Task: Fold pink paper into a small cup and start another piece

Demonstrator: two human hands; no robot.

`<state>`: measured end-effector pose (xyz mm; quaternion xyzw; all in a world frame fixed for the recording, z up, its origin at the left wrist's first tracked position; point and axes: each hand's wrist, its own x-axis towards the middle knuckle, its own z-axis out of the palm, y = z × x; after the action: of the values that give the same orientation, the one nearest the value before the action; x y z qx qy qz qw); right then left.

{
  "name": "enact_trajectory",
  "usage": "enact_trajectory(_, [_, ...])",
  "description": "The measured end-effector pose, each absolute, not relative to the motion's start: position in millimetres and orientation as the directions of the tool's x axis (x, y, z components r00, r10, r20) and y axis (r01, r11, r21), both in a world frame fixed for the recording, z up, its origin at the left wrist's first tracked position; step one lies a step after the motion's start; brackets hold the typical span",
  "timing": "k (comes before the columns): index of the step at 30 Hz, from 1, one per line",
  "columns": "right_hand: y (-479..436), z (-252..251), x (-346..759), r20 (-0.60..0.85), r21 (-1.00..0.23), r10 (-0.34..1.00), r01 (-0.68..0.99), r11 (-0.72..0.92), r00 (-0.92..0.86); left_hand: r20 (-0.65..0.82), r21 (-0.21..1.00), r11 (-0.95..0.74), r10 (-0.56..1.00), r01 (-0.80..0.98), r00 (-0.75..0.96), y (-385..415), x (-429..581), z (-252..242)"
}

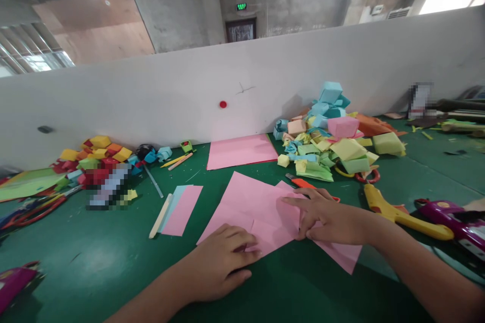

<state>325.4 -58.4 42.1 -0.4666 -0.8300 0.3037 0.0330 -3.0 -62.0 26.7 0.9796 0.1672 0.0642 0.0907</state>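
A pink paper sheet (250, 202) lies on the green table (94, 257) in front of me, partly folded. My left hand (222, 262) rests on its near edge, fingers curled and pressing the paper down. My right hand (328, 217) lies on the sheet's right side, with the index finger stretched along a fold and the other fingers pinching the paper's edge.
More pink sheets (240, 151) and paper strips (182, 209) lie nearby. Piles of folded coloured paper stand at the right (333, 136) and the left (98, 154). An orange cutter (303, 181), scissors (366, 176), a yellow glue gun (397, 214) and a purple tool (450, 219) lie on the right. A white wall (227, 81) bounds the back.
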Motion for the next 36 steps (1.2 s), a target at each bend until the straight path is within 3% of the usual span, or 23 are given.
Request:
enact_trajectory(24, [-59.1, 49.2, 323.5, -0.241, -0.537, 0.792, 0.757, 0.372, -0.560, 0.050, 0.251, -0.908, 0.358, 0.336, 0.932, -60.5, -4.3, 25.7])
enact_trajectory(32, [-59.3, 50.1, 324.8, -0.243, -0.578, 0.781, 0.733, 0.359, -0.575, 0.112, 0.251, -0.919, 0.341, 0.305, 0.934, -60.5, -4.7, 25.7])
enact_trajectory(36, [-57.5, 50.2, 329.6, -0.247, -0.531, 0.799, 0.766, 0.362, -0.549, 0.111, 0.241, -0.919, 0.345, 0.312, 0.932, -60.5, -4.7, 25.4])
